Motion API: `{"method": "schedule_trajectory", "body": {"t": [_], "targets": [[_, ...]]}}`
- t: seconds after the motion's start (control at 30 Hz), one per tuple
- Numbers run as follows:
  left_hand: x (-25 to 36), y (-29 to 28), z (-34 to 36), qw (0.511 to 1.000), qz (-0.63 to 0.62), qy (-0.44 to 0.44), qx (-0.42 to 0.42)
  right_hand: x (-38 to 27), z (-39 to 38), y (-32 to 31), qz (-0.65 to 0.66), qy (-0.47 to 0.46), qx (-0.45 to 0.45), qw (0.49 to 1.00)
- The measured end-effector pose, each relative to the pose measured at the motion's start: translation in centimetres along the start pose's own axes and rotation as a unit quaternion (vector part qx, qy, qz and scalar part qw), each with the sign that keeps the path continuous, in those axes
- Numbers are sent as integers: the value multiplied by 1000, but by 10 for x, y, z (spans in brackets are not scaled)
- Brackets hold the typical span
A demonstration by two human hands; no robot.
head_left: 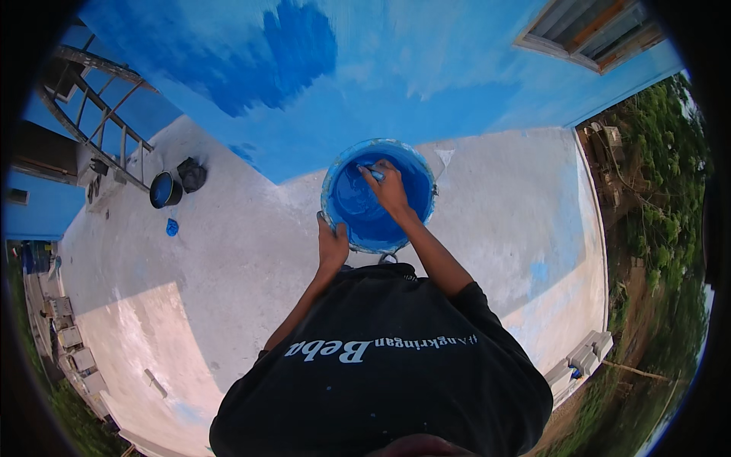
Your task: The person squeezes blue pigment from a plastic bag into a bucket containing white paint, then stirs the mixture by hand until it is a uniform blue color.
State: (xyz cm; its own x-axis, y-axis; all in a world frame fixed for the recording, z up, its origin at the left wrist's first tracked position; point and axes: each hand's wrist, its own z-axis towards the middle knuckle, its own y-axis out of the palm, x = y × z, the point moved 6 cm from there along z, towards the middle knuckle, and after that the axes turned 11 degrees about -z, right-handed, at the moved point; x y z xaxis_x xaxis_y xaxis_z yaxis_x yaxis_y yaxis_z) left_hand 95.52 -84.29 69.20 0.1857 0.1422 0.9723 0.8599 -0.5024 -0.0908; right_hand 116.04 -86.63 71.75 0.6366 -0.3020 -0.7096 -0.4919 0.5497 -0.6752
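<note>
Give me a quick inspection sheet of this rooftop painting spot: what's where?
Surface: pale concrete roof slab, blue smears.
Job's things: blue paint bucket, blue paint inside.
Clutter: dark bucket, black bag, blue scrap, blocks at the edge.
Hands: left hand grips the bucket rim; right hand inside it, closed on a small tool.
Cables: nothing seen.
Surroundings: blue-painted wall, ladder, window, greenery.

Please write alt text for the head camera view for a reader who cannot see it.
The person's left hand grips the rim of a round bucket of blue paint while the right hand holds a brush handle inside it. They stand on a grey concrete slab before a partly painted blue wall, a wooden ladder at left.
</note>
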Motion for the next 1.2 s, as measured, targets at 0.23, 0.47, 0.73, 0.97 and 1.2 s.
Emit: {"method": "schedule_trajectory", "body": {"t": [0.23,0.47,0.73,0.97,1.2], "targets": [[-9,1,0,1000,-16,15,6,19,-41,-5,-185,28,-31,982],[-14,-8,9,1000,8,2,-2,18,-39,45,70,91,-176,978],[-2,-11,11,997,74,26,2,-6,11,-10,62,-1,33,998],[1,-12,11,999,32,40,15,28,-24,-15,-119,10,-54,991],[-1,-16,18,996,75,42,8,36,-34,-12,45,88,-146,984]]}}
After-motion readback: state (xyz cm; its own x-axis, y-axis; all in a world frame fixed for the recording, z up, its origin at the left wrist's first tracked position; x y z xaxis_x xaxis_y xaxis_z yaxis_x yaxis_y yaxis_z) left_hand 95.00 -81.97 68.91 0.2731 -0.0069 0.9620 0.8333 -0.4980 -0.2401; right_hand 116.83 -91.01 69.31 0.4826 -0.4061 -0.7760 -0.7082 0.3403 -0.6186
